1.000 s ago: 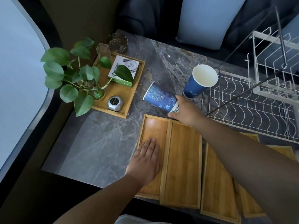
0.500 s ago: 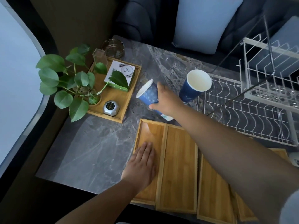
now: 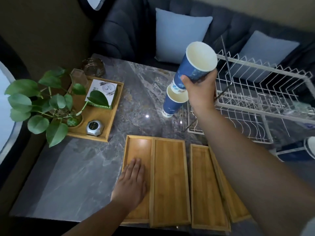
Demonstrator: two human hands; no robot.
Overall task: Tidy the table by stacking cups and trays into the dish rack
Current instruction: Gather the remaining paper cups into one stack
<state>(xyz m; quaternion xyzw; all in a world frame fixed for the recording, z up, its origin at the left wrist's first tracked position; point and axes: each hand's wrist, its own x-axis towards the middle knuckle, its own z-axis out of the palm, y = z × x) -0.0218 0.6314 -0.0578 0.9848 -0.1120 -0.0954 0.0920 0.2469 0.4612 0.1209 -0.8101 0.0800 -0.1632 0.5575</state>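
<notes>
My right hand (image 3: 201, 89) grips a blue paper cup (image 3: 196, 65), lifted off the table and tilted, its white inside facing up. Just below it a second blue paper cup (image 3: 172, 103) stands on the grey marble table (image 3: 76, 176), beside the white wire dish rack (image 3: 255, 103). My left hand (image 3: 131, 183) lies flat, fingers together, on the leftmost of several bamboo trays (image 3: 136, 150). The other bamboo trays (image 3: 170, 181) lie side by side along the front edge, the rightmost ones partly under my right forearm.
A bamboo tray (image 3: 102, 130) at the back left holds a potted plant (image 3: 47, 106), a glass, a small box and a silver tin. A glass ashtray (image 3: 92, 67) sits behind it. A dark sofa with pale blue cushions (image 3: 180, 34) runs behind the table.
My right hand has picked up the cup that lay on its side and raised it above the standing cup, toward the rack. My left hand stayed on the tray.
</notes>
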